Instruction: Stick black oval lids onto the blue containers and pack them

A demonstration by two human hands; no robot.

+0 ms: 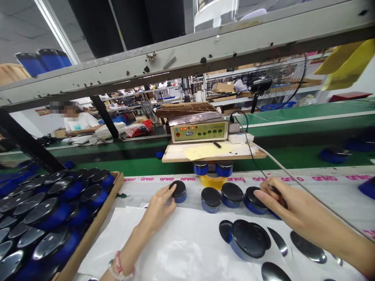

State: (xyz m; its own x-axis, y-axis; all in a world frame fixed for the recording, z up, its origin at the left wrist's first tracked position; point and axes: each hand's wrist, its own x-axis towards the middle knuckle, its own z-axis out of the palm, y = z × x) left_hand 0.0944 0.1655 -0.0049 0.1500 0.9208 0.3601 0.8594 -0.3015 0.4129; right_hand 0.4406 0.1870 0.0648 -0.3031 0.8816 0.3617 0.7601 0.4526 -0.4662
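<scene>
My left hand (159, 205) is closed on the left side of a small round blue container with a black top (179, 190), a fingertip resting near its upper edge. My right hand (283, 201) is curled around a small dark object (277, 192), mostly hidden by the fingers; a thin black cable runs down close to it. The right thumb lies over the edge of another black-topped container (254, 199). Between the hands stand two more such containers, one nearer the left (211, 198) and one beside it (232, 193).
A cardboard tray (115, 191) packed with blue containers lies left. Ahead, a control box (199, 132) sits on a wooden shelf (172, 153) over a yellow tape roll (213, 182). Loose black discs (307, 246) lie front right. A white cable (288, 169) crosses right. A person sits far left.
</scene>
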